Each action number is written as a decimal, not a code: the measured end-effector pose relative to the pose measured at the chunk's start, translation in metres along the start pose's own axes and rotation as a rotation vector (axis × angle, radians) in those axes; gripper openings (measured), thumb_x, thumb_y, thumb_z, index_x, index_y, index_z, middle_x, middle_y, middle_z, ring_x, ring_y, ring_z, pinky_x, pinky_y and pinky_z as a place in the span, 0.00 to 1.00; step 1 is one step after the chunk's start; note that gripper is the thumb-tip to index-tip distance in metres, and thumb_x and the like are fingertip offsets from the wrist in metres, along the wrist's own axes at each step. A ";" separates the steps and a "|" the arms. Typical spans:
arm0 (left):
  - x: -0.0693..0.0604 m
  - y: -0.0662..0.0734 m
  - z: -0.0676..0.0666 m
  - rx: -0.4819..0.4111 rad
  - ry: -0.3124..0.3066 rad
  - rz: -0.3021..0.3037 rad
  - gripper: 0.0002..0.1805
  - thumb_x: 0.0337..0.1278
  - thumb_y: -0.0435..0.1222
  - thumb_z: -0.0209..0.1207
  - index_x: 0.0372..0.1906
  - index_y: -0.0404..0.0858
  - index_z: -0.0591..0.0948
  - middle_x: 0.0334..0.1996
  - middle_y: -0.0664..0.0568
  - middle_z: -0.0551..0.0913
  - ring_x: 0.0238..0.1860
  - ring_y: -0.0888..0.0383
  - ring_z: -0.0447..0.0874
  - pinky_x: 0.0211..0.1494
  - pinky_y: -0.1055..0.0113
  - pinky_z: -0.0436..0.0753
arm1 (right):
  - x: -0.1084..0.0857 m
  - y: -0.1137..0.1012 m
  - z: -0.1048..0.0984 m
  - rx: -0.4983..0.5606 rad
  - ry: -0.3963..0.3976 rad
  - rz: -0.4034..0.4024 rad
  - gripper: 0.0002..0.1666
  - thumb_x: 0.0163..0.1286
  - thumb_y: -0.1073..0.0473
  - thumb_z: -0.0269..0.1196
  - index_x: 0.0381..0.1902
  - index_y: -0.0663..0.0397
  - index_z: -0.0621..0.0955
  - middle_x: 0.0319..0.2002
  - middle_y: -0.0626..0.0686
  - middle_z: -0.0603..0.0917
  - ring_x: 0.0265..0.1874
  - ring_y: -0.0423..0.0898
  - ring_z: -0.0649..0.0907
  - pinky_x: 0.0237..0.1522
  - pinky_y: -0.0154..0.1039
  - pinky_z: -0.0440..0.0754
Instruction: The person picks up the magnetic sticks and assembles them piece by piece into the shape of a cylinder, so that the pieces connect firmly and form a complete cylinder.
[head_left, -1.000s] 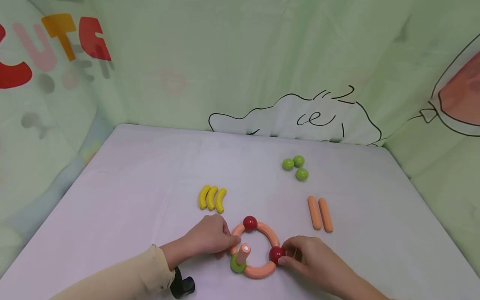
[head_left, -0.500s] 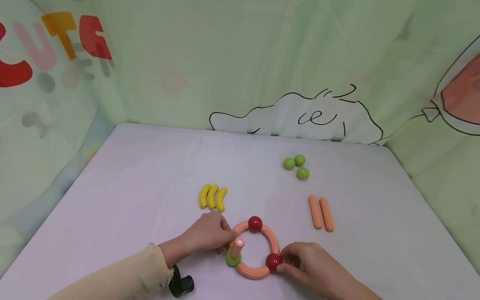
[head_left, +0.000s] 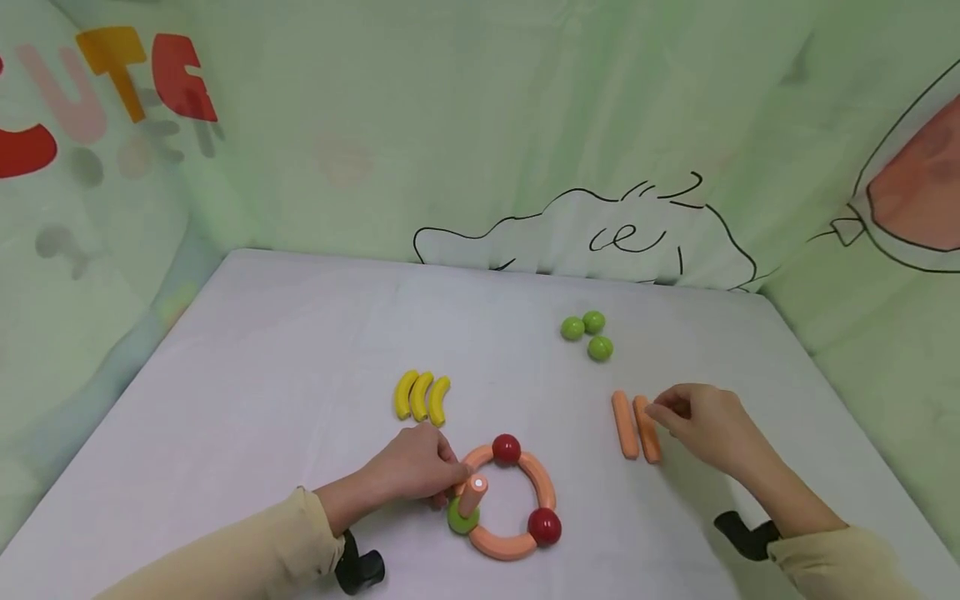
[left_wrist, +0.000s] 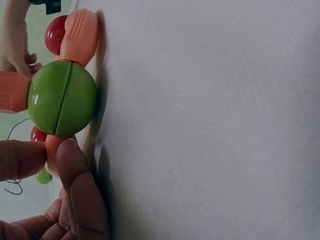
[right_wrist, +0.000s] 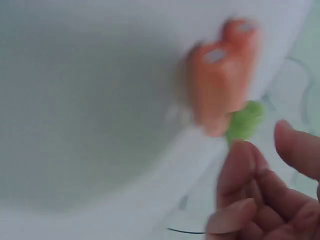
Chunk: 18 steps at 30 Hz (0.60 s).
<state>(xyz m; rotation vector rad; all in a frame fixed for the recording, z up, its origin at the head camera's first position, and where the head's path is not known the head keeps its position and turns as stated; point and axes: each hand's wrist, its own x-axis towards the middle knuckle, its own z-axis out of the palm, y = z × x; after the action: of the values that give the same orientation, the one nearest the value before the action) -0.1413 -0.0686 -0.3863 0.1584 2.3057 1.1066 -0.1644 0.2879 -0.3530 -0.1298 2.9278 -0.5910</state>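
Observation:
A ring of curved orange rods (head_left: pixel 538 481) joined by two red balls (head_left: pixel 544 527) and a green ball (head_left: pixel 462 516) lies near the table's front. A short straight orange stick (head_left: pixel 472 498) rises from the green ball. My left hand (head_left: pixel 416 465) pinches the curved rod (left_wrist: pixel 52 156) beside that ball, between thumb and finger. My right hand (head_left: pixel 708 425) is just above two straight orange sticks (head_left: pixel 647 429), its fingers at the right one's far end. In the blurred right wrist view, a gap shows between thumb and fingers, with nothing held.
Three yellow curved pieces (head_left: pixel 421 397) lie beyond my left hand. Farther back on the white table (head_left: pixel 315 333) are three green balls (head_left: pixel 599 348). A patterned green curtain (head_left: pixel 360 133) encloses the back and sides.
My right hand has let go of the red ball and moved right and away from me, over the straight orange sticks. The ring shifted slightly left; my left hand keeps its pinch.

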 end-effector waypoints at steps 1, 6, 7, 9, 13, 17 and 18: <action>0.000 0.000 0.000 0.000 0.000 0.002 0.14 0.56 0.37 0.64 0.17 0.40 0.84 0.10 0.55 0.78 0.15 0.63 0.74 0.21 0.73 0.64 | 0.004 0.006 -0.001 -0.017 -0.030 0.028 0.18 0.74 0.54 0.63 0.42 0.68 0.84 0.28 0.52 0.85 0.27 0.44 0.79 0.26 0.38 0.75; 0.001 -0.002 0.000 -0.003 -0.004 0.010 0.14 0.56 0.37 0.64 0.17 0.40 0.84 0.11 0.56 0.79 0.16 0.63 0.75 0.21 0.73 0.64 | 0.013 0.019 0.002 -0.050 -0.189 0.104 0.22 0.73 0.48 0.63 0.30 0.62 0.82 0.19 0.48 0.77 0.23 0.44 0.75 0.26 0.38 0.71; 0.001 -0.002 0.000 -0.003 -0.004 0.012 0.14 0.56 0.38 0.64 0.17 0.40 0.84 0.11 0.56 0.79 0.16 0.63 0.75 0.21 0.73 0.64 | 0.013 0.019 0.003 -0.052 -0.200 0.108 0.22 0.72 0.47 0.63 0.26 0.60 0.82 0.18 0.47 0.76 0.22 0.44 0.74 0.26 0.38 0.70; 0.001 -0.003 0.000 -0.005 -0.003 0.014 0.14 0.56 0.38 0.65 0.17 0.40 0.84 0.11 0.56 0.80 0.16 0.63 0.75 0.21 0.73 0.65 | 0.013 0.018 0.005 -0.048 -0.209 0.109 0.24 0.72 0.46 0.63 0.20 0.55 0.80 0.15 0.46 0.73 0.20 0.43 0.72 0.25 0.37 0.67; 0.002 -0.003 -0.001 -0.014 -0.003 0.017 0.14 0.56 0.38 0.65 0.17 0.40 0.84 0.11 0.56 0.80 0.16 0.63 0.76 0.22 0.73 0.66 | 0.014 0.017 0.005 -0.029 -0.209 0.125 0.24 0.72 0.47 0.63 0.18 0.54 0.80 0.14 0.46 0.75 0.20 0.43 0.72 0.25 0.37 0.67; 0.002 -0.002 0.000 -0.021 -0.007 0.017 0.14 0.57 0.38 0.65 0.17 0.40 0.84 0.11 0.56 0.80 0.16 0.63 0.76 0.22 0.73 0.67 | 0.014 0.016 0.004 0.026 -0.221 0.172 0.22 0.71 0.47 0.63 0.25 0.59 0.84 0.18 0.47 0.78 0.23 0.44 0.75 0.28 0.39 0.69; 0.001 -0.002 0.000 -0.022 -0.008 0.017 0.14 0.57 0.38 0.65 0.17 0.40 0.84 0.11 0.56 0.80 0.16 0.63 0.76 0.22 0.73 0.68 | 0.014 0.016 0.004 0.041 -0.223 0.179 0.22 0.71 0.47 0.63 0.27 0.60 0.84 0.19 0.48 0.79 0.24 0.44 0.76 0.28 0.39 0.70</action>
<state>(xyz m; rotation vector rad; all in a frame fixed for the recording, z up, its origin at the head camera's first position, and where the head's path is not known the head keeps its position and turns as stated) -0.1423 -0.0697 -0.3886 0.1742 2.2880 1.1381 -0.1783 0.2995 -0.3650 0.0660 2.6743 -0.5676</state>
